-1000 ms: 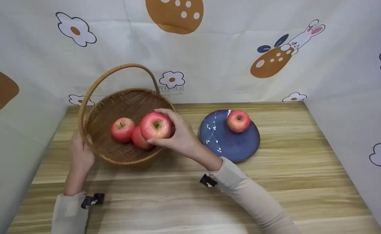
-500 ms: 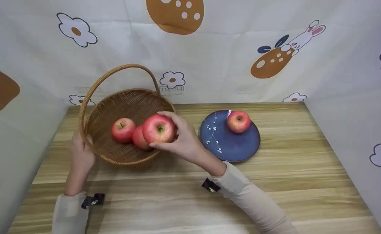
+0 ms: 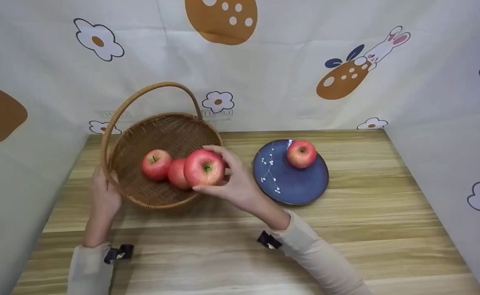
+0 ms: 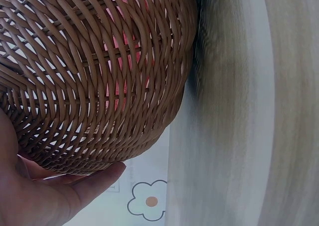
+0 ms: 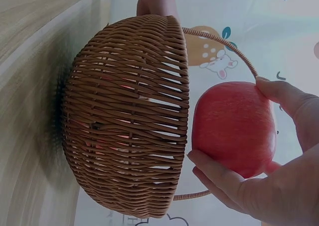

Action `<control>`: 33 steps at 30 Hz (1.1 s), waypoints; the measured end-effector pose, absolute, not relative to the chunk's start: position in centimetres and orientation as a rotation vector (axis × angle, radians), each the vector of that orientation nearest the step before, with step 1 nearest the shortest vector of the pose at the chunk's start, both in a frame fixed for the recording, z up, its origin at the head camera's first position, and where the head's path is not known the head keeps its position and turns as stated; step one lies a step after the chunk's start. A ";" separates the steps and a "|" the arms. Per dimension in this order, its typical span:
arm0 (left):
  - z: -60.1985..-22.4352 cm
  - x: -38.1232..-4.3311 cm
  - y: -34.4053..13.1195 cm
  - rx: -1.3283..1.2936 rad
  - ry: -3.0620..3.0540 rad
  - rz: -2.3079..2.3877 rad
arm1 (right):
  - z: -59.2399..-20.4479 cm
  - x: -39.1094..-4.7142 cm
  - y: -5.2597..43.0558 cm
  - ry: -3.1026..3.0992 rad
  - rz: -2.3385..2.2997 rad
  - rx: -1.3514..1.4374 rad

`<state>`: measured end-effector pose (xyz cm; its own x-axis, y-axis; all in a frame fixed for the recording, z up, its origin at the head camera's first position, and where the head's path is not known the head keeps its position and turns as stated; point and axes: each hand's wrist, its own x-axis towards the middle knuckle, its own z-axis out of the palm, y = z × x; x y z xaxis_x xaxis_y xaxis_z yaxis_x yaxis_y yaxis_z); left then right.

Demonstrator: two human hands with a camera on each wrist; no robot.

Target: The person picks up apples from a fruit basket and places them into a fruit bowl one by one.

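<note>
A woven wicker basket (image 3: 174,128) with a tall arched handle stands at the left of the table. My left hand (image 3: 105,196) grips its left side near the base of the handle; in the left wrist view the fingers (image 4: 97,184) lie along the outer weave. Inside rest a red apple (image 3: 156,165) with its stem up and a second apple (image 3: 177,173), partly hidden. My right hand (image 3: 240,186) holds another red apple (image 3: 205,168) between thumb and fingers. The right wrist view shows this apple just above the basket's rim, apart from it.
To the right of the basket lies a dark blue plate (image 3: 295,188) with a white blossom pattern, bearing one red apple (image 3: 301,154) near its back edge. A printed cloth (image 3: 276,82) walls in the wooden table (image 3: 371,205) at the back and sides.
My right hand has drifted slightly right and toward me with its apple, uncovering more of the second apple in the basket. My left hand, the basket and the plate have stayed put.
</note>
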<state>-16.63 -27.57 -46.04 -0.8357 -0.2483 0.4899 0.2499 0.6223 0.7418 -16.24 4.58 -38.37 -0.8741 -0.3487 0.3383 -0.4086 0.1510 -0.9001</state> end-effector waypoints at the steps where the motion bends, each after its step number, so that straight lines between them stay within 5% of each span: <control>1: -46.1 -16.7 -27.6 0.001 -2.282 -1.163 | -38.5 -16.2 4.6 -2.338 1.875 0.771; 33: -46.2 -16.9 -27.5 -0.006 -2.258 -1.194 | -39.2 -14.0 6.5 -2.343 1.876 0.701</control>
